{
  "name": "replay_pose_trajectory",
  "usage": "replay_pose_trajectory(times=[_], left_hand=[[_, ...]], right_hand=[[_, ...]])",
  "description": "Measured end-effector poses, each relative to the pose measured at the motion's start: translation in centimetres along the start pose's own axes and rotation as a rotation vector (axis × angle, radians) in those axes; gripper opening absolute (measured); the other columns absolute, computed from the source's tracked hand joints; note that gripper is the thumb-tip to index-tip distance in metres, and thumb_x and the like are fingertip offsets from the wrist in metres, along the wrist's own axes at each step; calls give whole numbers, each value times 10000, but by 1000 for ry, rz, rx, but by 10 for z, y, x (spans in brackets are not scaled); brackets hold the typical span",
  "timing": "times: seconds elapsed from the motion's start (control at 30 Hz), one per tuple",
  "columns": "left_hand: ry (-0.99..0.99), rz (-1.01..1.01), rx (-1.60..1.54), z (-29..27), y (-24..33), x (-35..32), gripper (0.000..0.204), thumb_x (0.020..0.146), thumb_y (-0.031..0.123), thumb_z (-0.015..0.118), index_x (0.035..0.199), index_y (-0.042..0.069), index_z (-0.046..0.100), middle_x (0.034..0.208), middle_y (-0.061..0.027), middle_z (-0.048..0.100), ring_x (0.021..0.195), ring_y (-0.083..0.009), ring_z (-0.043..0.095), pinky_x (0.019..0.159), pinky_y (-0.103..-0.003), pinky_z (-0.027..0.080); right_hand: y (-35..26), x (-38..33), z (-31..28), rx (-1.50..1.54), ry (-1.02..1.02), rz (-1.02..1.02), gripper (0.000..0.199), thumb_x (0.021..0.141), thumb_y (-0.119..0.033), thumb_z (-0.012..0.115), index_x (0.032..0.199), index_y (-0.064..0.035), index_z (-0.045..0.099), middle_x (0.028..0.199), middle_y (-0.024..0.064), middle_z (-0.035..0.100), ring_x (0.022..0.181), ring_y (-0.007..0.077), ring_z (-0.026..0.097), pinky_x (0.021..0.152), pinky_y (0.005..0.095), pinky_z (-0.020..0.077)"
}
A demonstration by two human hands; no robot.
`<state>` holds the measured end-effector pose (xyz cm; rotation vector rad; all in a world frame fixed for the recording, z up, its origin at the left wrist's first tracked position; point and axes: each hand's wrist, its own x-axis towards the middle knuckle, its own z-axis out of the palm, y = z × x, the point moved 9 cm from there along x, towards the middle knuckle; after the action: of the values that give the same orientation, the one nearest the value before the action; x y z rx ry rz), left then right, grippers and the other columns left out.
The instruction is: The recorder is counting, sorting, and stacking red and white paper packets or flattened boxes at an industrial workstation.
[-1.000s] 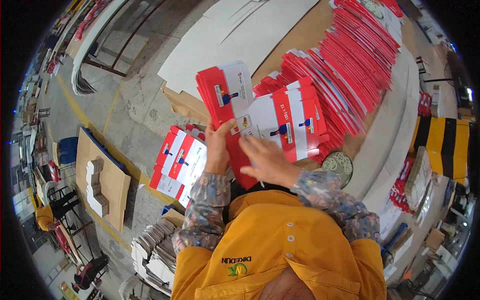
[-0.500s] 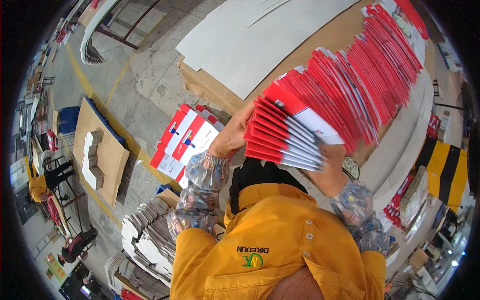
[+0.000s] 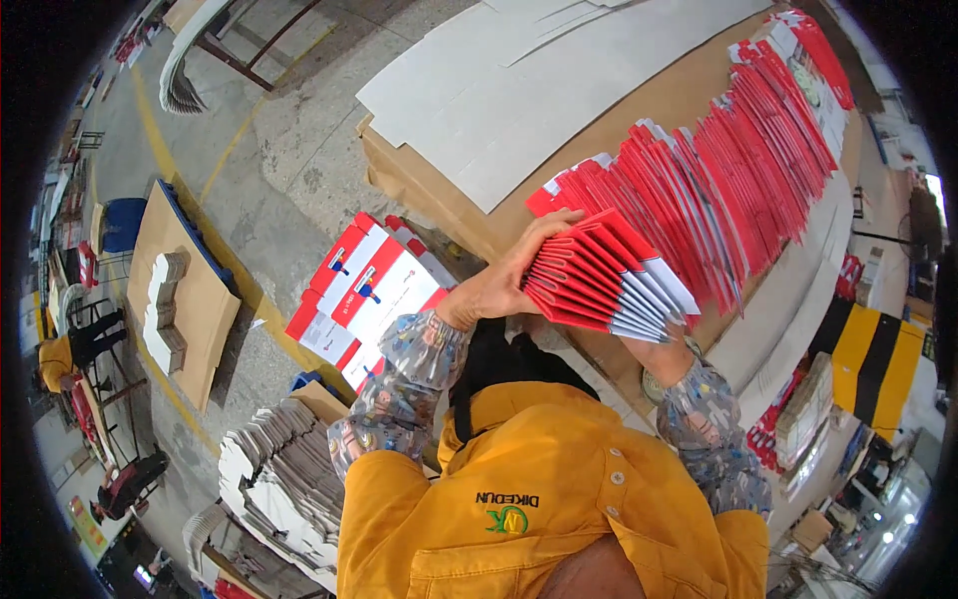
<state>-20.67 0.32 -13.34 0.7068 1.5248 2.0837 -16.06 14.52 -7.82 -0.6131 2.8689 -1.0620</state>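
From the bench (image 3: 439,190) edge beside the long row of red cartons (image 3: 738,160), I've got 1 fanned bundle of flat cartons (image 3: 604,290) pinched between left hand (image 3: 499,285) and right hand (image 3: 664,351), needing squaring next.

Glossy red card cartons (image 3: 609,285); matt brown corrugated cardboard (image 3: 639,110).

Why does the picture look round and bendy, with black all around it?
Head view: a fisheye lens makes a round picture, so the corners go black and straight edges curve, like the brown table and white sheets. The middle is sharp and evenly lit: the left hand and red-and-white bundle are clear. Rim things look squashed and small.
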Motion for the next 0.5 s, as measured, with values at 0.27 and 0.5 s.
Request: replay_pose_trajectory(times=[0.27,0.5], left_hand=[[85,102,94,3,8,-1,984,665,282,826,1430,73,244,1461,-168,293,1385,-311,245,1133,-421,215],[16,118,224,11,16,-2,859,697,278,810,1367,72,314,1449,-154,316,1380,-316,253,1119,-429,226]], right_hand=[[-12,14,-7,203,-77,-4,497,778,-159,717,1221,-18,543,1057,147,653,953,265,655,808,340,529],[-9,21,-7,587,-250,190,435,804,-250,687,1184,-83,556,1019,126,640,881,283,658,739,364,533]])
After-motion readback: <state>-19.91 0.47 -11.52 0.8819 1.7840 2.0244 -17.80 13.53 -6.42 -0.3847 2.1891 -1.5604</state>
